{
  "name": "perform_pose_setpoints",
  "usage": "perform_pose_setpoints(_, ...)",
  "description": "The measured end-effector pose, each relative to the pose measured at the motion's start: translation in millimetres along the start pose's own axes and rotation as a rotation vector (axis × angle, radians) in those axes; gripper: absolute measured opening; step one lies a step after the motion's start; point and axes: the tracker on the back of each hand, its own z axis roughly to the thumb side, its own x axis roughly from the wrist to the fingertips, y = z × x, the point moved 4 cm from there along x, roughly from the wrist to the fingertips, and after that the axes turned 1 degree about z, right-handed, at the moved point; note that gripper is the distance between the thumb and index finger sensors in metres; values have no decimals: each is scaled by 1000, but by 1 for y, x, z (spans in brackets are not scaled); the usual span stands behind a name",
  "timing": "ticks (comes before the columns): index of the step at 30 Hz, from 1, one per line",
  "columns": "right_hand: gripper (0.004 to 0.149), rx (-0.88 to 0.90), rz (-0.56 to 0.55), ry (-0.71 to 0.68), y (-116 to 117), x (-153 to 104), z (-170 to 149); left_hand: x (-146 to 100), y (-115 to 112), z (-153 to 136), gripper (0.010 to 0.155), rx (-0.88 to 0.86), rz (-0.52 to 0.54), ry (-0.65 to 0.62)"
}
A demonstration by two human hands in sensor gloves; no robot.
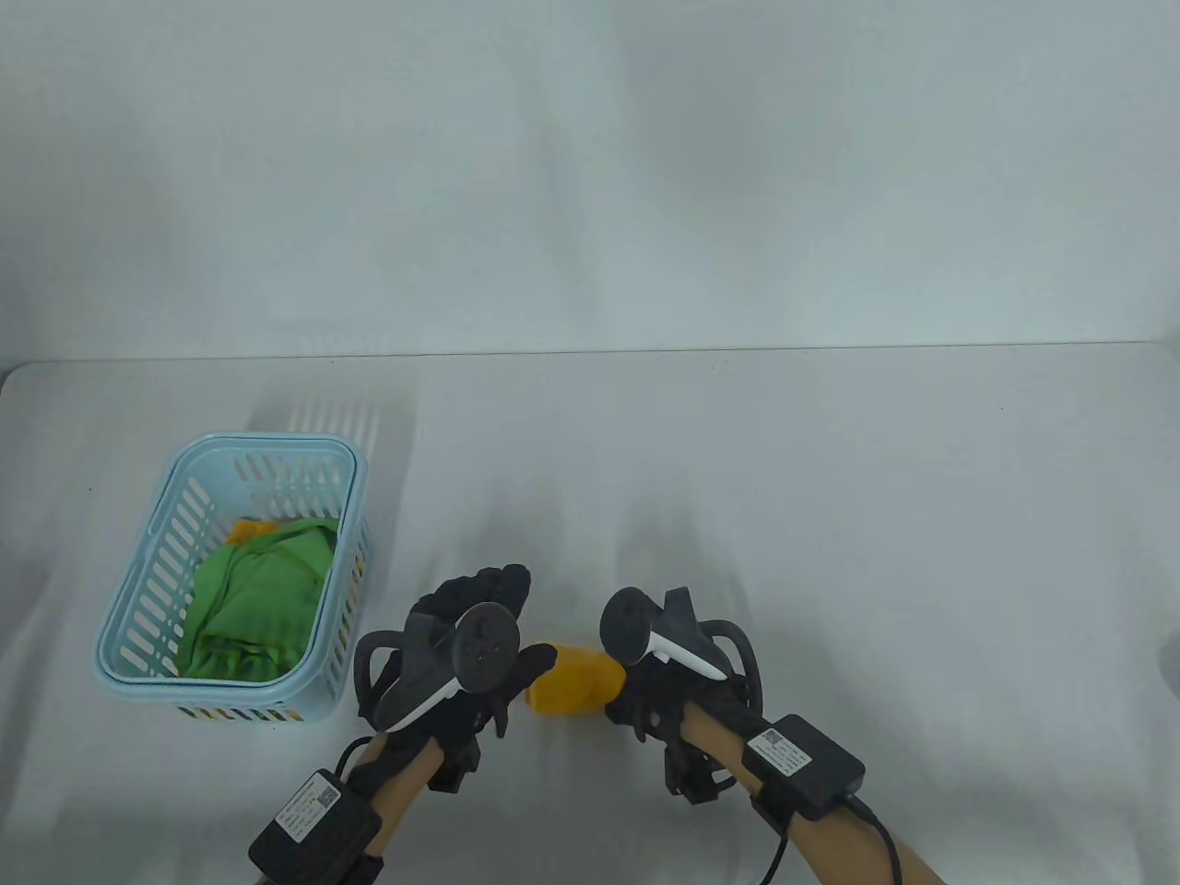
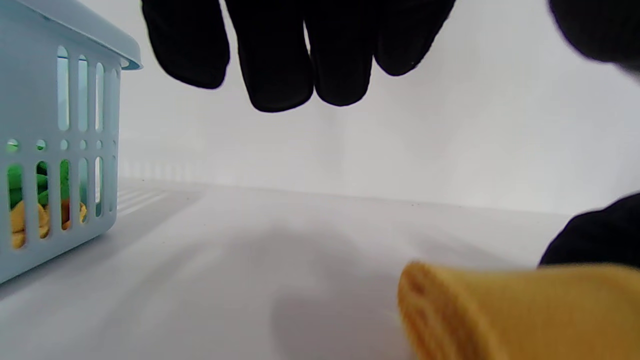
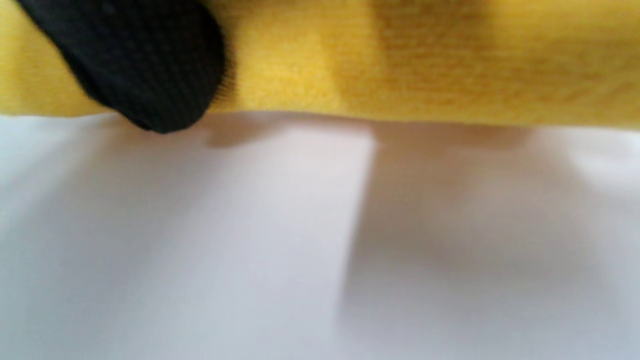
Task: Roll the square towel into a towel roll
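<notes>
A yellow towel roll (image 1: 573, 680) lies on the white table near the front edge, between my two hands. My right hand (image 1: 638, 693) grips its right end. In the right wrist view one gloved finger (image 3: 140, 65) presses on the roll (image 3: 425, 60), which is just above the tabletop. My left hand (image 1: 516, 610) is at the roll's left end, fingers stretched forward and the thumb close to the roll. In the left wrist view the fingers (image 2: 300, 60) hang straight with nothing in them, above the roll's spiral end (image 2: 450, 310).
A light blue slotted basket (image 1: 138, 590) stands at the left, holding a crumpled green cloth (image 1: 258, 590) and a bit of yellow-orange cloth (image 1: 253, 530). Its wall (image 2: 60, 150) is close to my left hand. The table's far edge (image 1: 590, 352) meets a white wall.
</notes>
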Motion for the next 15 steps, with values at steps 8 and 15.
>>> perform_pose_setpoints(8,70,98,-211,206,-88,-12,-70,0,2,-1,88,4,30,1)
perform_pose_setpoints(15,70,71,-340,486,-134,-4,-169,-1,5,-2,88,0,48,9)
